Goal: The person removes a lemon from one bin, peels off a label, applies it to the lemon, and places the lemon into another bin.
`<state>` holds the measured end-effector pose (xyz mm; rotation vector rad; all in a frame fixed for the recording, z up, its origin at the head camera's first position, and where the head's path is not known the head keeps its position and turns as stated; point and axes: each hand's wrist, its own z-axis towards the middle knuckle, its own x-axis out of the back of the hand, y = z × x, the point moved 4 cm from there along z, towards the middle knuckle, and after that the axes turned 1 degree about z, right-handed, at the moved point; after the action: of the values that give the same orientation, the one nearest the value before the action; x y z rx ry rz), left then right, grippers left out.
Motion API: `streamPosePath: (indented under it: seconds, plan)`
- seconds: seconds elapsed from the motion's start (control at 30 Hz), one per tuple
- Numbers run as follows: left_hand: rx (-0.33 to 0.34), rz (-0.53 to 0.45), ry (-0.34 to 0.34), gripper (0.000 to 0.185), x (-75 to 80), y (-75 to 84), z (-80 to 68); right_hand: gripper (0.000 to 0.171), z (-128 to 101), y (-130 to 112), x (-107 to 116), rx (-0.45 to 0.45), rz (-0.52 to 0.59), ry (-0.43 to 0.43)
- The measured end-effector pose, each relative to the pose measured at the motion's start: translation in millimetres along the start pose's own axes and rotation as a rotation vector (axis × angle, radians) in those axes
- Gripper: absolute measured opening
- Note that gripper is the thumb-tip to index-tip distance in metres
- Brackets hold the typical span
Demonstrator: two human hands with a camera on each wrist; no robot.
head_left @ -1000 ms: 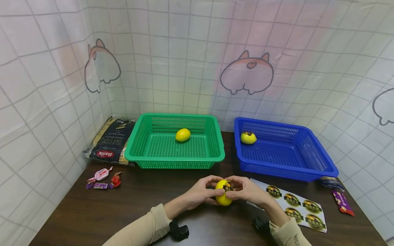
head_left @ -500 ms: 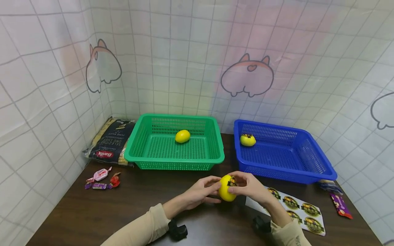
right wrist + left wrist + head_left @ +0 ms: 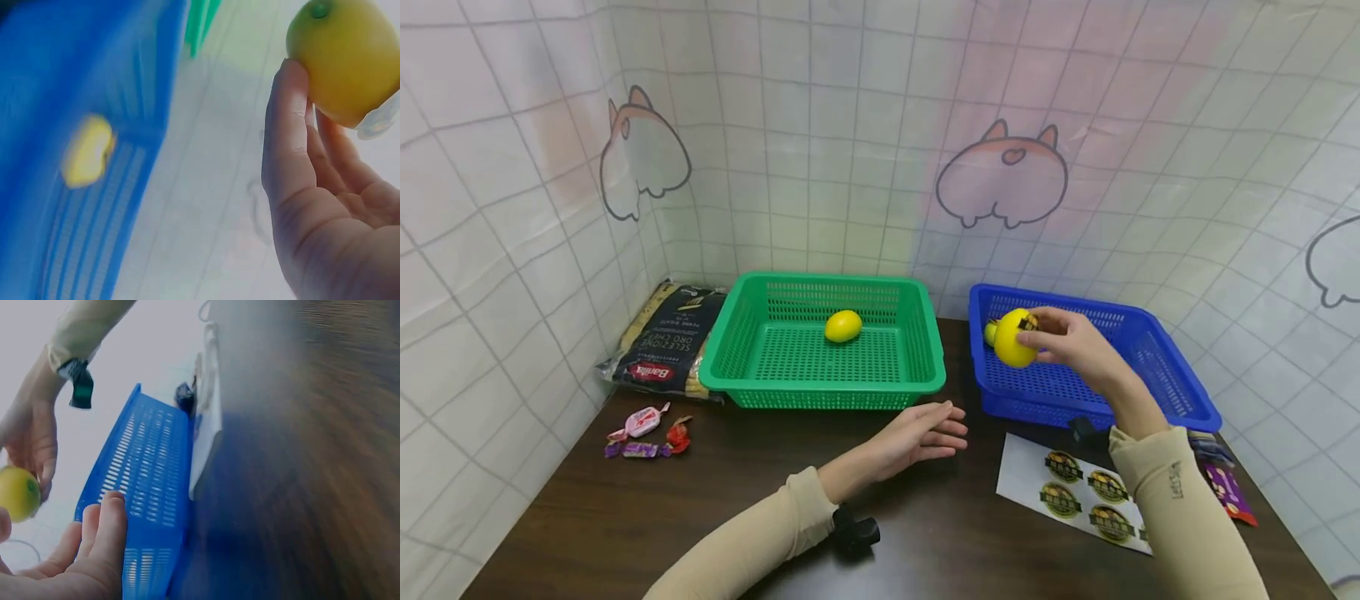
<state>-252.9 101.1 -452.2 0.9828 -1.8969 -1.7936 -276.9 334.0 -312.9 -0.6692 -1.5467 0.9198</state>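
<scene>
In the head view my right hand (image 3: 1078, 346) pinches a yellow lemon (image 3: 1015, 340) that bears a black and gold round sticker. Hand and lemon are over the left part of the blue basket (image 3: 1097, 421). Partly hidden behind the held lemon, another stickered lemon (image 3: 990, 333) lies in that basket. The right wrist view shows the held lemon (image 3: 344, 59) between thumb and fingers, with a sticker edge standing off its skin. My left hand (image 3: 917, 442) holds nothing above the table, its fingers extended, in front of the green basket (image 3: 823, 400).
One lemon (image 3: 843, 326) lies in the green basket. The sticker sheet (image 3: 1026, 471) is at right, partly under my right sleeve. A pasta bag (image 3: 670, 342) leans at far left, with wrapped candies (image 3: 643, 422) before it. A purple snack packet (image 3: 1228, 492) lies at far right.
My left hand has let go of the lemon and moved slightly away from it. The right hand has carried the lemon up and to the right, from the table's middle to over the blue basket.
</scene>
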Motion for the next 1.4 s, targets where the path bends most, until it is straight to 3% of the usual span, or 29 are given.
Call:
streamPosePath:
  seconds: [0.2, 0.43, 0.57, 0.7, 0.93, 1.07, 1.23, 1.4]
  plan:
    - [0.009, -0.038, -0.059, 0.060, -13.9, 8.7, 14.6, 0.074, 36, 17, 41, -0.140, -0.085, 0.017]
    - [-0.017, -0.203, 0.039, 0.057, -19.4, 13.4, 37.8, 0.080, 63, 42, 59, -0.245, -0.092, 0.062]
    - [-0.020, -0.222, 0.084, 0.047, -21.2, 15.1, 51.4, 0.078, 72, 61, 63, -0.313, -0.156, 0.111]
    - [-0.010, -0.251, 0.081, 0.040, -24.8, 14.6, 59.7, 0.075, 74, 85, 64, -0.432, -0.216, 0.150]
    - [-0.020, -0.293, 0.065, 0.025, -24.1, 10.6, 60.5, 0.075, 82, 101, 47, -0.542, -0.229, 0.076]
    - [-0.028, -0.294, 0.012, 0.019, -26.2, 12.6, 56.1, 0.074, 83, 102, 36, -0.579, -0.303, 0.011]
    - [-0.014, -0.261, -0.048, 0.033, -28.4, 14.5, 48.9, 0.071, 91, 111, 26, -0.601, -0.473, -0.061]
    - [-0.003, -0.231, -0.056, 0.037, -26.1, 7.7, 45.6, 0.073, 98, 123, 23, -0.640, -0.530, -0.039]
